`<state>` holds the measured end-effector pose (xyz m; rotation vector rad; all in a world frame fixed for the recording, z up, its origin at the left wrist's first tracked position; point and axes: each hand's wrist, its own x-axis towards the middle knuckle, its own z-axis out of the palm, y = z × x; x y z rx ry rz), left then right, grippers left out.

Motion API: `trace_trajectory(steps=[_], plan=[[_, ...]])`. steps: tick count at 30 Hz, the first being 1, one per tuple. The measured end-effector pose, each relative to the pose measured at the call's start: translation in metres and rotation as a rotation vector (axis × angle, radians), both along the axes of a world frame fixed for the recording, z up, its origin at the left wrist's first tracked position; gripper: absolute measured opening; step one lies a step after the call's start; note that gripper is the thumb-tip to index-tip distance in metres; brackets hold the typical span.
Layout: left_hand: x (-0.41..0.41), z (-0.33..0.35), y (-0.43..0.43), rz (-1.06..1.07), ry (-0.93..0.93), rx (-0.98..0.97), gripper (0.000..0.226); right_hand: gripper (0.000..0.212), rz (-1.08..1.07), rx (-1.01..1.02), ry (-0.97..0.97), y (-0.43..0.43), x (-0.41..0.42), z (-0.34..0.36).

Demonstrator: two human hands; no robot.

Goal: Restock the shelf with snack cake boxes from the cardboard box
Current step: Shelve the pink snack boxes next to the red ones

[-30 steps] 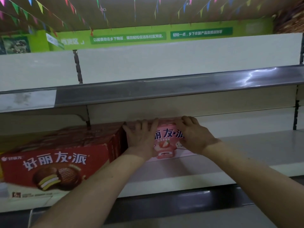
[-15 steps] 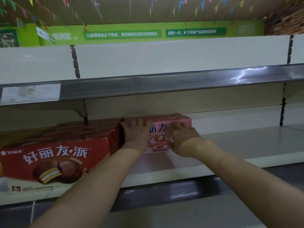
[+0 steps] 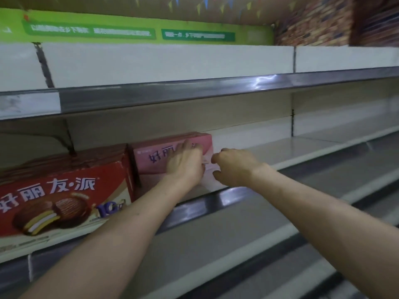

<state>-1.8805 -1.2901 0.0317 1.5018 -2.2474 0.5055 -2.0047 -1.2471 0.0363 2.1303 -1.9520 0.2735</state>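
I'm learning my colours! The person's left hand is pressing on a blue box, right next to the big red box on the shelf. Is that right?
Not quite. The box under the left hand is pink, not blue, as the head view shows. It does sit right beside the big red box on the shelf.

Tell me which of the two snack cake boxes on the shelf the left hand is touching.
The pink rectangular snack cake box, set farther back. The left hand lies on its front; the larger red box beside it is untouched.

Head view (close) faces the shelf [image 3: 280,152] slightly upward.
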Motion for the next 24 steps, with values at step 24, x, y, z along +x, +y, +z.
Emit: trace_trajectory(steps=[24], plan=[[-0.154, -0.106, 0.339, -0.954, -0.251, 0.238, 0.049, 0.031, -0.896, 0.299, -0.112, 0.416, -0.08, -0.091]])
